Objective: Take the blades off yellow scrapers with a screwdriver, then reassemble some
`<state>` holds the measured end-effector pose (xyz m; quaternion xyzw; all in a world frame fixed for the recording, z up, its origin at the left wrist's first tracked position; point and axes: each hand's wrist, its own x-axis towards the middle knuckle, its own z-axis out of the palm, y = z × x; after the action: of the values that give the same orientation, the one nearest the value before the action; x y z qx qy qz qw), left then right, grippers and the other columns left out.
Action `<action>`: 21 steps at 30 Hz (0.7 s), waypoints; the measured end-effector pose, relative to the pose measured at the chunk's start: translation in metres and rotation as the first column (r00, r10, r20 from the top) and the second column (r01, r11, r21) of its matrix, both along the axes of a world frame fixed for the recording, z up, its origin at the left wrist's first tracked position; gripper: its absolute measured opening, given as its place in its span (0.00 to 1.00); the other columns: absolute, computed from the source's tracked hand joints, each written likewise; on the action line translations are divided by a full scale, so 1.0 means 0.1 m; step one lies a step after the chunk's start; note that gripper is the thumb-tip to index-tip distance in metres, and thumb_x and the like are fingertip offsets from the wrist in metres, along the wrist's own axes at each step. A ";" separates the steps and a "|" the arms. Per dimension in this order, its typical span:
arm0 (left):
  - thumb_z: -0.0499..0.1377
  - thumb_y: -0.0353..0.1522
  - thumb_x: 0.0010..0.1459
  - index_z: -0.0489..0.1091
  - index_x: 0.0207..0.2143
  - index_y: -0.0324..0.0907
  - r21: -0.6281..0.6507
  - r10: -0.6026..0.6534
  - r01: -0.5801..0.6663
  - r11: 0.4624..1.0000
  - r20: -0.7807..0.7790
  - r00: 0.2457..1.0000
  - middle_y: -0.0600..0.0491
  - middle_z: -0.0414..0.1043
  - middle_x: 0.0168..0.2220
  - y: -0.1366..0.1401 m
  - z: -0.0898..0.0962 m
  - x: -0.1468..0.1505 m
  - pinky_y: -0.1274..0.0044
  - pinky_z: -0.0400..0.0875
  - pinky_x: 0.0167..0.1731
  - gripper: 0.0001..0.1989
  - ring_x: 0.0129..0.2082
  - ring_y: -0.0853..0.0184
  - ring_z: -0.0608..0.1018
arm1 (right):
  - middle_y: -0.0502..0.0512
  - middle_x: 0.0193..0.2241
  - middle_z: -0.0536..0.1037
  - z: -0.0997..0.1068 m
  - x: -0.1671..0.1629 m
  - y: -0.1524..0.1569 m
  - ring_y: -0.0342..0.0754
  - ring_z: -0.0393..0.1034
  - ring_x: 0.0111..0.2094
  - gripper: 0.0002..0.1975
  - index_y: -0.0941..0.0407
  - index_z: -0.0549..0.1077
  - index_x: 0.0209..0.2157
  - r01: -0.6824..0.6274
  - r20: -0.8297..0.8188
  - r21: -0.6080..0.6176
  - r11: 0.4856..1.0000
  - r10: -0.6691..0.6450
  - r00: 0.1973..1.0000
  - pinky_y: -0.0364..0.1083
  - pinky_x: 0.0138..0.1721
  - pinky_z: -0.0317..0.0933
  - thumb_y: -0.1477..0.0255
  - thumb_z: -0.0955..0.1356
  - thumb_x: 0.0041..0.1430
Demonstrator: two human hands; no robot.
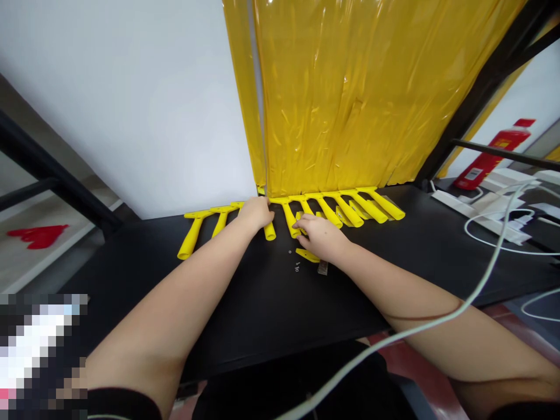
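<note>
A row of yellow T-shaped scraper handles point(191, 236) lies along the back of the black tabletop, with round hollow ends towards me. My left hand point(257, 213) is closed over the upper part of one yellow scraper handle point(270, 231), whose lower end shows below the fingers. Its fingertips are partly hidden. To the right, my right hand point(322, 236) has curled fingers beside another yellow handle point(289, 217); what they pinch is unclear. Below that hand lie a small yellow plate point(307, 255), a small clear packet point(322, 268) and several tiny metal-looking pieces point(297, 268).
Yellow plastic sheeting point(350, 93) and a white panel point(131, 105) rise behind the table point(258, 309). A red bottle point(494, 154), power strip point(481, 217) and cables stand at right. A white cable point(420, 329) hangs across my right forearm. Black frame posts flank both sides.
</note>
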<state>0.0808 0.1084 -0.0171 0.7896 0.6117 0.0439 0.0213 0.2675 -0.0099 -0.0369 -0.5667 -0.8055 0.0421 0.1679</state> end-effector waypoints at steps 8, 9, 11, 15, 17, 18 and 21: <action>0.62 0.42 0.65 0.74 0.59 0.42 0.079 -0.133 0.125 0.989 0.092 0.987 0.43 0.79 0.55 -0.36 0.00 -0.20 0.68 0.72 0.57 0.23 0.54 0.53 0.80 | 0.62 0.53 0.79 -0.01 0.01 -0.01 0.56 0.77 0.50 0.15 0.57 0.79 0.53 -0.011 -0.008 0.001 1.000 0.011 1.000 0.51 0.51 0.69 0.75 0.69 0.66; 0.62 0.43 0.65 0.75 0.58 0.41 0.080 -0.173 0.165 0.983 0.101 0.980 0.44 0.79 0.55 -0.42 -0.01 -0.24 0.68 0.72 0.58 0.23 0.55 0.54 0.80 | 0.62 0.53 0.79 -0.01 0.01 -0.01 0.56 0.77 0.50 0.15 0.57 0.79 0.53 -0.013 -0.010 -0.001 1.000 0.013 1.000 0.51 0.51 0.69 0.75 0.69 0.66; 0.62 0.44 0.65 0.76 0.57 0.41 0.080 -0.249 0.241 0.967 0.117 0.961 0.45 0.78 0.56 -0.52 -0.03 -0.31 0.68 0.71 0.60 0.24 0.56 0.54 0.78 | 0.62 0.53 0.79 -0.01 0.01 -0.01 0.56 0.77 0.50 0.16 0.58 0.79 0.54 -0.017 -0.012 -0.002 1.000 0.017 1.000 0.52 0.52 0.69 0.75 0.69 0.66; 0.60 0.48 0.65 0.75 0.59 0.40 0.084 -0.326 0.317 0.945 0.152 0.933 0.44 0.73 0.61 -0.63 -0.13 -0.40 0.67 0.68 0.64 0.28 0.60 0.54 0.76 | 0.62 0.53 0.79 -0.01 0.01 -0.02 0.57 0.77 0.51 0.16 0.58 0.79 0.54 -0.027 -0.013 -0.001 1.000 0.027 1.000 0.53 0.53 0.69 0.75 0.69 0.67; 0.59 0.50 0.65 0.73 0.61 0.39 0.085 -0.335 0.325 0.942 0.161 0.928 0.42 0.69 0.64 -0.65 -0.17 -0.40 0.67 0.67 0.65 0.31 0.62 0.53 0.74 | 0.62 0.53 0.79 -0.01 0.02 -0.02 0.56 0.77 0.50 0.16 0.58 0.79 0.54 -0.029 -0.012 -0.004 1.000 0.029 1.000 0.53 0.53 0.69 0.75 0.69 0.67; 0.59 0.50 0.65 0.72 0.62 0.39 0.085 -0.334 0.324 0.942 0.164 0.928 0.41 0.67 0.65 -0.65 -0.19 -0.40 0.66 0.67 0.65 0.32 0.63 0.52 0.74 | 0.62 0.53 0.78 -0.01 0.02 -0.03 0.56 0.77 0.50 0.16 0.57 0.79 0.54 -0.029 -0.014 -0.005 1.000 0.029 0.999 0.53 0.54 0.68 0.75 0.69 0.67; 0.59 0.50 0.66 0.71 0.63 0.37 0.089 -0.325 0.315 0.945 0.163 0.931 0.40 0.65 0.67 -0.66 -0.22 -0.36 0.64 0.66 0.66 0.33 0.64 0.50 0.72 | 0.62 0.54 0.78 -0.01 0.03 -0.04 0.56 0.76 0.51 0.16 0.57 0.79 0.54 -0.034 -0.027 -0.005 0.999 0.033 0.999 0.53 0.55 0.68 0.76 0.69 0.66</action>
<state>0.0447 0.0423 -0.0394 0.8720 0.4690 0.1277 0.0578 0.2702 -0.0136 -0.0376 -0.5530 -0.8125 0.0548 0.1762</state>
